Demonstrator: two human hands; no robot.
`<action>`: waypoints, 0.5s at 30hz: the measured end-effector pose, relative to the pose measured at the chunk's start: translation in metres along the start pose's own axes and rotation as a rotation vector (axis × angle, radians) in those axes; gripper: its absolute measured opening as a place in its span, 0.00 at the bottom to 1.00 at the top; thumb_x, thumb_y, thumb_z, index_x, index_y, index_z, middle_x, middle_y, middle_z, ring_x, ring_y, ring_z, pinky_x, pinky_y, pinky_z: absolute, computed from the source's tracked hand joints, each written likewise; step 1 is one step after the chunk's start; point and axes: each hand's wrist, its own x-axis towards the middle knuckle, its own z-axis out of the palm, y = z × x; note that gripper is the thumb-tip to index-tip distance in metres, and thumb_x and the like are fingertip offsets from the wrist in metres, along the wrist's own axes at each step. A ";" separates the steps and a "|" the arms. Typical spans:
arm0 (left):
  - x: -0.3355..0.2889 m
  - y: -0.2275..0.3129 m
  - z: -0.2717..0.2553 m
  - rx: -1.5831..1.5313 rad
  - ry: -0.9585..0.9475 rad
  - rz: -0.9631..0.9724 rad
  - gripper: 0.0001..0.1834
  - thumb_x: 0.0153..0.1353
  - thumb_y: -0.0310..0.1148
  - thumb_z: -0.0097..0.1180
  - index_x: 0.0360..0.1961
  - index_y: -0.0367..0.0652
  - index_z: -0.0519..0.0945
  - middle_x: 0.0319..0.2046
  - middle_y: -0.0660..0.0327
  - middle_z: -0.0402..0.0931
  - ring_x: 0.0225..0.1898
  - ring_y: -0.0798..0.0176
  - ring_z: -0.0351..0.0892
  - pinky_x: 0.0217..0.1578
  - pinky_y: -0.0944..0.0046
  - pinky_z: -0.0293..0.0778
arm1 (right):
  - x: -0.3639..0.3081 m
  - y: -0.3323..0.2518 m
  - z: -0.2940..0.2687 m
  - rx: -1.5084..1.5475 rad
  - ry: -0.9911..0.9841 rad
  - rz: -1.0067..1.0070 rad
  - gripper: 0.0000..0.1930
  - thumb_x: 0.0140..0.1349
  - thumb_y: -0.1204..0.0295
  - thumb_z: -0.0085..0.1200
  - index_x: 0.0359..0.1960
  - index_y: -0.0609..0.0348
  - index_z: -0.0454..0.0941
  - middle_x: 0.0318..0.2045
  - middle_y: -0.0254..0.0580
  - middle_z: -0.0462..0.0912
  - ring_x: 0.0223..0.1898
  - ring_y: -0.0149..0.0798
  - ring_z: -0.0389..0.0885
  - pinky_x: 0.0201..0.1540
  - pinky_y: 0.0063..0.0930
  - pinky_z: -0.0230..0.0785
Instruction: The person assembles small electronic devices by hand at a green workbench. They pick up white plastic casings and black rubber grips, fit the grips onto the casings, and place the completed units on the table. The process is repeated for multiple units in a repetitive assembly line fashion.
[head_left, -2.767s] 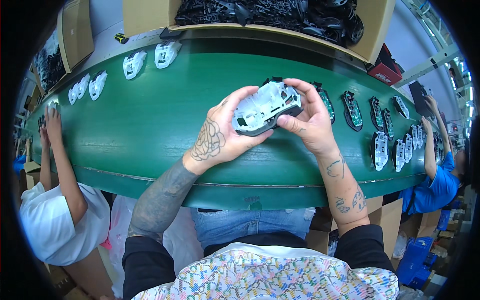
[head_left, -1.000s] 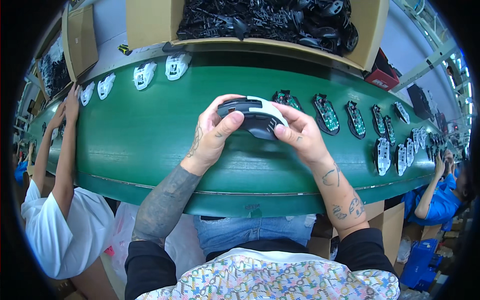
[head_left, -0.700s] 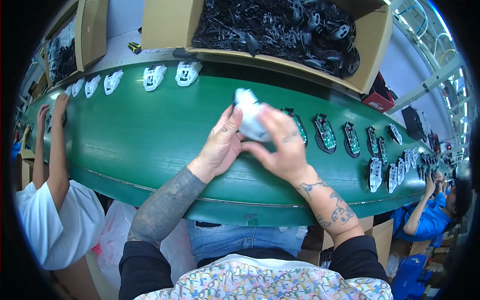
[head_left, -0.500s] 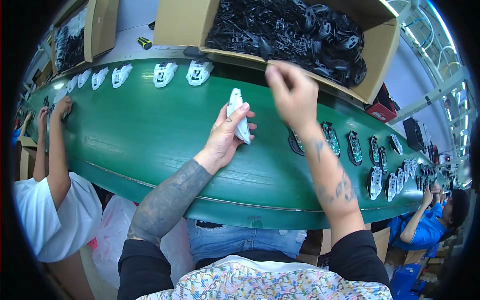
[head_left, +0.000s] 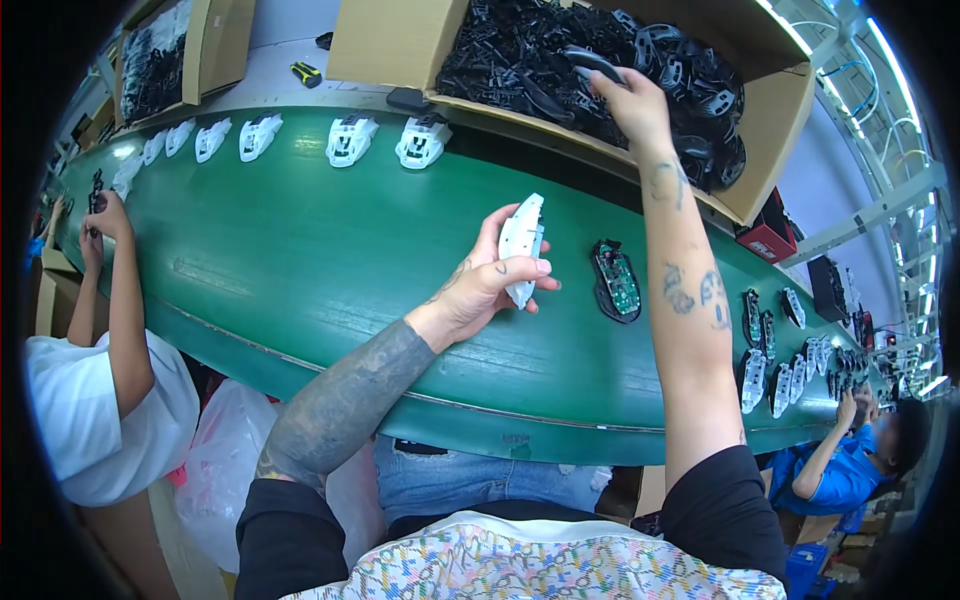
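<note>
My left hand [head_left: 475, 290] is closed around a white plastic mouse shell [head_left: 520, 250], thumb across its near end and fingers behind, held tilted on its side above the green belt. My right hand [head_left: 640, 108] reaches over the cardboard box of black plastic parts [head_left: 520, 60]. Its thumb and fingers close on the end of a curved black plastic piece with a pale edge [head_left: 592, 64]. Right of my left hand, a black mouse base with a green circuit board [head_left: 617, 280] lies on the belt.
White shells with black tops [head_left: 352, 142] stand in a row along the belt's far edge. More bases and white shells [head_left: 753, 380] lie at the right. A yellow-black cutter [head_left: 306, 74] lies beyond the belt. Co-workers [head_left: 105, 400] sit at both sides.
My right hand has moved up and right from the box's near edge, over the black parts, and grips a piece there. My left hand has shifted right with the white shell, turning it.
</note>
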 end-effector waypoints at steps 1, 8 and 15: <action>0.001 -0.001 0.002 -0.002 0.008 -0.006 0.47 0.55 0.32 0.61 0.71 0.53 0.46 0.56 0.54 0.63 0.45 0.56 0.78 0.32 0.62 0.78 | -0.011 0.001 -0.008 0.215 -0.004 -0.011 0.16 0.59 0.67 0.60 0.45 0.62 0.79 0.32 0.44 0.86 0.31 0.29 0.81 0.33 0.23 0.72; 0.000 -0.006 0.002 0.088 -0.027 -0.031 0.47 0.55 0.31 0.61 0.72 0.53 0.48 0.58 0.58 0.61 0.44 0.59 0.78 0.29 0.66 0.76 | -0.159 -0.014 -0.029 0.591 -0.296 0.161 0.27 0.62 0.82 0.44 0.64 0.55 0.60 0.39 0.44 0.75 0.32 0.34 0.82 0.29 0.24 0.78; -0.002 -0.012 0.000 0.323 -0.106 0.045 0.49 0.53 0.30 0.62 0.72 0.51 0.46 0.61 0.54 0.59 0.42 0.62 0.78 0.28 0.69 0.73 | -0.221 -0.012 -0.046 0.667 -0.354 0.288 0.19 0.68 0.75 0.47 0.60 0.64 0.68 0.45 0.43 0.79 0.45 0.36 0.81 0.47 0.25 0.75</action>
